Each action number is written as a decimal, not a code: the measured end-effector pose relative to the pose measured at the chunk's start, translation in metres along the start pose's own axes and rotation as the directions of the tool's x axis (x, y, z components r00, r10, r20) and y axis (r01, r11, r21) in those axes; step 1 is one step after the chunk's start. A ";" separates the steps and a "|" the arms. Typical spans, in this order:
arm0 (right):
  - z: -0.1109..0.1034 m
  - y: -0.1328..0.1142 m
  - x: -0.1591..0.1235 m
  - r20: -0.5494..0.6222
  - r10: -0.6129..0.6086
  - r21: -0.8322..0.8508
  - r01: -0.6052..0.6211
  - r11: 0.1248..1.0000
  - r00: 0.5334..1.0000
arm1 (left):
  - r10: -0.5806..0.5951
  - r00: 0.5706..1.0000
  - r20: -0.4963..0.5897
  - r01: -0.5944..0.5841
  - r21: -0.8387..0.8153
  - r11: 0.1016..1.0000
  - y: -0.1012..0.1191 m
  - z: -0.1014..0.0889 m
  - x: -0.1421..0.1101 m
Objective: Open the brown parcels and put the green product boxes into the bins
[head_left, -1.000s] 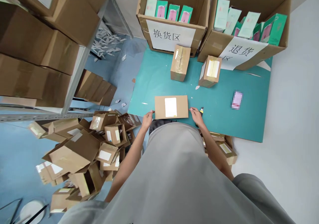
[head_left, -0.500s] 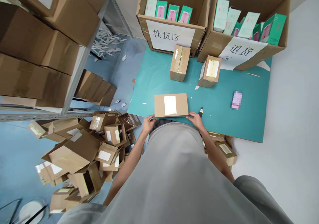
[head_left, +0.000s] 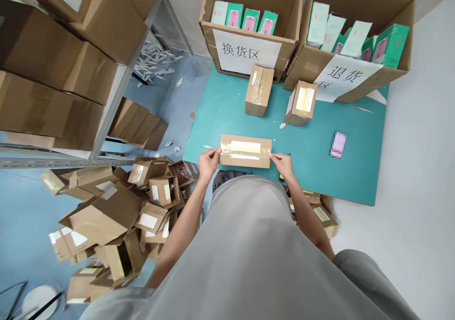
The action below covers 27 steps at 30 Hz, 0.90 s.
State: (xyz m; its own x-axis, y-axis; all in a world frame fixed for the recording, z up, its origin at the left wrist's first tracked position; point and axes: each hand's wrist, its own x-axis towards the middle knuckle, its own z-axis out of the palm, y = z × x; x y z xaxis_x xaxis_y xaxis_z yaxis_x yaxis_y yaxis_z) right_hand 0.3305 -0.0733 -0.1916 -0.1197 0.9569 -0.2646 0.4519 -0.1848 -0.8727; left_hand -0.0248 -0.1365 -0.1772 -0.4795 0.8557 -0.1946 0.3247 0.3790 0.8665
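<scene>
At the near edge of the green table (head_left: 320,178), a long brown cardboard box (head_left: 227,161) is held between my two hands. Its visible face carries white and yellowish label strips and shiny clear tape. My left hand (head_left: 209,162) pinches the box's left end, thumb and fingers closed on the edge. At the opposite end, my right hand (head_left: 283,164) grips the right edge the same way. A utility knife (head_left: 282,178) lies by my right hand, mostly hidden behind it.
Two taped cartons (head_left: 259,92) (head_left: 300,103) stand farther back. Behind them, two large open boxes (head_left: 209,50) (head_left: 359,68) with paper signs hold green and pink packages. A pixelated pink item (head_left: 338,144) lies right. Left are a loaded shelf (head_left: 110,106) and a floor pile of opened cartons (head_left: 106,215).
The box has been turned so a taped face with label strips shows instead of the single white label. Both hands have moved up from its lower corners to its ends.
</scene>
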 end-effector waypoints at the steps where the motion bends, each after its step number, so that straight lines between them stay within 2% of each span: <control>1: 0.001 0.002 0.000 -0.002 0.006 -0.011 -0.006 1.000 1.000 | -0.023 1.000 0.007 0.023 0.009 1.000 -0.002 0.002 0.000; 8: 0.001 0.024 -0.003 0.001 -0.022 -0.048 0.022 0.999 1.000 | -0.133 0.990 0.053 0.137 -0.070 0.988 -0.035 0.000 -0.005; 13: 0.003 0.046 -0.016 0.091 0.108 -0.019 -0.107 0.994 0.990 | -0.231 0.960 0.159 0.240 -0.045 0.970 -0.052 0.003 -0.015; 16: 0.011 0.052 -0.020 0.142 0.135 0.013 -0.138 0.990 0.981 | -0.232 0.947 0.222 0.248 -0.051 0.967 -0.052 0.012 -0.021; 20: 0.018 0.051 -0.019 0.163 0.108 0.029 -0.114 0.993 0.981 | -0.213 0.950 0.230 0.232 -0.056 0.971 -0.045 0.019 -0.024; 24: 0.011 0.042 -0.013 0.135 0.048 0.064 -0.057 0.996 0.990 | -0.171 0.953 0.251 0.195 -0.076 0.978 -0.035 0.011 -0.022; 27: 0.004 0.032 -0.004 0.107 -0.009 0.065 0.002 0.998 0.994 | -0.142 0.968 0.205 0.168 -0.113 0.979 -0.026 0.004 -0.018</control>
State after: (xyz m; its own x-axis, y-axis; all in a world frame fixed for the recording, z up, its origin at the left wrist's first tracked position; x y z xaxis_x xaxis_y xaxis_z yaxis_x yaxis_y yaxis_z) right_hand 0.3417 -0.0836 -0.2202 -0.2179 0.9291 -0.2989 0.3934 -0.1967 -0.8981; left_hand -0.0210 -0.1603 -0.1981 -0.3434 0.8469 -0.4059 0.1455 0.4750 0.8679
